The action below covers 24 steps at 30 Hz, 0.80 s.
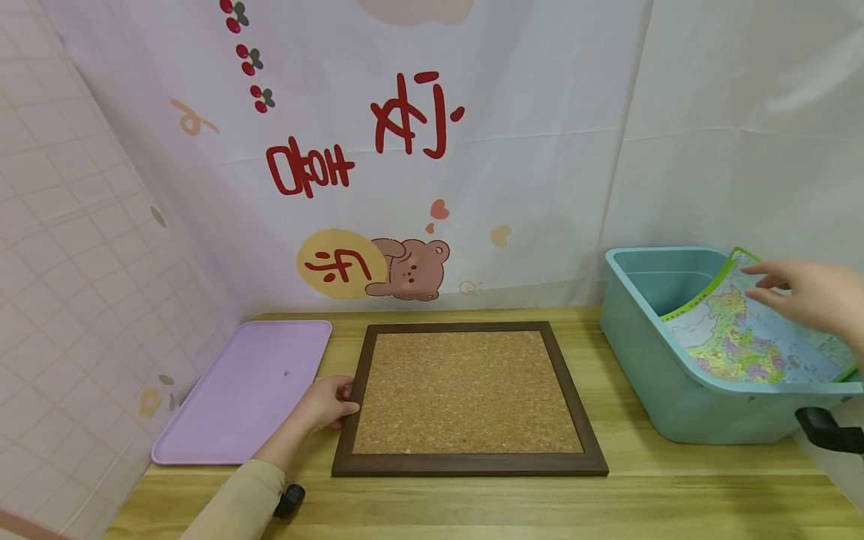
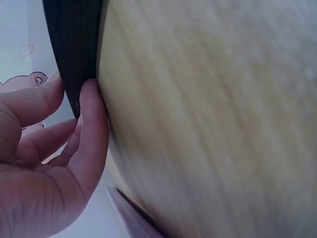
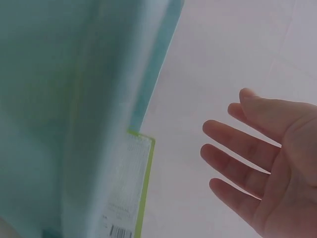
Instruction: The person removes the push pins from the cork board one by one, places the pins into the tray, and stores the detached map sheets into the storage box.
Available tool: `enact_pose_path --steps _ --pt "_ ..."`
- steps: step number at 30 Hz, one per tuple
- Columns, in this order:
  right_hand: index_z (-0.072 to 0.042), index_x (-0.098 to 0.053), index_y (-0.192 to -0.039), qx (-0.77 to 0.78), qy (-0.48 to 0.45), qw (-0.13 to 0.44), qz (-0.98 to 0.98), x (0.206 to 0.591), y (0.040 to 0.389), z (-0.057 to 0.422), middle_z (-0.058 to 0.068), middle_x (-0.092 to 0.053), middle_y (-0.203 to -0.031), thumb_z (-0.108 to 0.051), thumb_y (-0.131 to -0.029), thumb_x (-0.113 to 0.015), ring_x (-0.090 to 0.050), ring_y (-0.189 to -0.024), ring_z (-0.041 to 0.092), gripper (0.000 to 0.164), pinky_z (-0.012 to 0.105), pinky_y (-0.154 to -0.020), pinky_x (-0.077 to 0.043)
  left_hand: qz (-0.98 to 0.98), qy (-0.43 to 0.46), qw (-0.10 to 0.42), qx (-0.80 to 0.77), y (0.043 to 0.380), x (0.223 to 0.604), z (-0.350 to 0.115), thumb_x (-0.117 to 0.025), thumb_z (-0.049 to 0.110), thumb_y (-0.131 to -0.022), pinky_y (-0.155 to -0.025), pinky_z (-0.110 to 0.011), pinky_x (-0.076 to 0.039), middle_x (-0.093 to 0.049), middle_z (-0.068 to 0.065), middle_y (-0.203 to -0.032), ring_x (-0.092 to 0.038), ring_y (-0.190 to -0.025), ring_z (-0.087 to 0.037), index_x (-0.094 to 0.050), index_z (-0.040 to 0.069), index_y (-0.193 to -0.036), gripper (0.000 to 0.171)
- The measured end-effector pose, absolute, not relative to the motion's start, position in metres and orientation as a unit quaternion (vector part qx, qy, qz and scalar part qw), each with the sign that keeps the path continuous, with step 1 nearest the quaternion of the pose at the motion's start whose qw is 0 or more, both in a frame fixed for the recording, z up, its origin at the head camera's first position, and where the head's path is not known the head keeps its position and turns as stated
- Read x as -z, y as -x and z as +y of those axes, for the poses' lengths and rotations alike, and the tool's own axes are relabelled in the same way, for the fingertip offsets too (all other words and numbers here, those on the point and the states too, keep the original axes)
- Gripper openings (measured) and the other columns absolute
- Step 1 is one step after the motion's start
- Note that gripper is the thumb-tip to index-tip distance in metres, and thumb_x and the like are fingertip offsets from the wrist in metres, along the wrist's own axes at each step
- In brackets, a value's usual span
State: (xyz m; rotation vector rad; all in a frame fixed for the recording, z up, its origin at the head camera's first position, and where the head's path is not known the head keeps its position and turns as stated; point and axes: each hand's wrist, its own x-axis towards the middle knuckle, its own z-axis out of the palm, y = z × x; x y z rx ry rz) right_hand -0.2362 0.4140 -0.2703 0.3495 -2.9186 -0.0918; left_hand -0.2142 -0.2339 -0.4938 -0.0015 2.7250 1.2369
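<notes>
A cork board (image 1: 466,394) with a dark brown wooden frame lies on the table. My left hand (image 1: 322,405) pinches the left side of that frame; in the left wrist view, thumb and fingers (image 2: 94,124) sit on either side of the dark frame edge (image 2: 74,44). Over at the right, a map sheet (image 1: 736,337) with a green border rests tilted in a teal plastic bin (image 1: 682,405). My right hand (image 1: 810,296) hovers above the map, and the right wrist view shows its fingers (image 3: 237,163) apart and holding nothing.
A purple tray (image 1: 250,390) lies at the left of the wooden table (image 1: 472,506). Behind the table hangs a white printed cloth (image 1: 540,187) with a bear picture and red characters. A gridded cloth (image 1: 67,300) borders the left side.
</notes>
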Motion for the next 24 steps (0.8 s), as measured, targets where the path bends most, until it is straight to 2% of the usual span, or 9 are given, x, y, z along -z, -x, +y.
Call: enact_pose_path --steps 10,15,24 --pt "0.014 -0.05 -0.126 0.017 -0.147 0.113 -0.983 0.274 0.225 0.384 0.032 -0.065 -0.099 -0.007 -0.094 -0.067 -0.062 -0.084 0.049 0.042 0.06 -0.07 -0.047 0.908 -0.003 0.07 -0.413 0.212 0.493 -0.234 -0.073 -0.004 -0.086 -0.055 -0.033 -0.057 -0.057 -0.012 -0.098 -0.061 -0.073 -0.02 -0.051 -0.012 -0.136 0.055" --pt "0.007 -0.055 -0.127 0.0 -0.165 0.137 -0.977 0.276 0.22 0.371 0.024 -0.069 -0.1 -0.009 -0.093 -0.068 -0.064 -0.086 0.044 0.04 0.056 -0.069 -0.048 0.909 -0.008 0.066 -0.412 0.211 0.493 -0.234 -0.073 -0.004 -0.086 -0.056 -0.033 -0.057 -0.057 -0.013 -0.099 -0.06 -0.073 -0.02 -0.051 -0.013 -0.135 0.055" --pt "-0.001 -0.058 -0.132 -0.03 -0.185 0.133 -0.973 0.285 0.216 0.35 0.017 -0.07 -0.105 -0.013 -0.094 -0.067 -0.065 -0.092 0.04 0.041 0.054 -0.072 -0.049 0.91 -0.012 0.06 -0.409 0.211 0.493 -0.234 -0.074 -0.003 -0.086 -0.055 -0.032 -0.056 -0.058 -0.012 -0.099 -0.059 -0.069 -0.019 -0.051 -0.013 -0.135 0.055"
